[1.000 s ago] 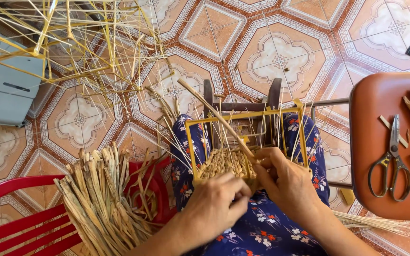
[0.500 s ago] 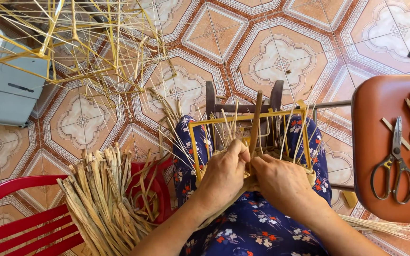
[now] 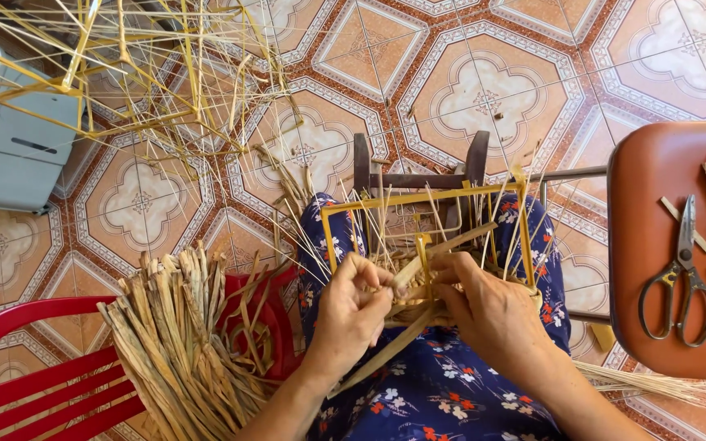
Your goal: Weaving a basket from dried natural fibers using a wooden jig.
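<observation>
- The frame point(image 3: 426, 196), a yellow stick box, rests on the lap, likely so both hands can reach the weave inside it.
- The left hand point(image 3: 351, 314) is curled shut, pinching a flat straw strip point(image 3: 390, 347) that runs down across the dress.
- The right hand point(image 3: 492, 314) is half closed over the woven base, fingers on a strip point(image 3: 463, 239).
- The straw bundle point(image 3: 177, 343) lies on the red chair point(image 3: 34, 384), near the left hand; scissors point(image 3: 680, 278) lie on the stool point(image 3: 655, 163).
- The hands hide the weave; the fingertips are unclear.
</observation>
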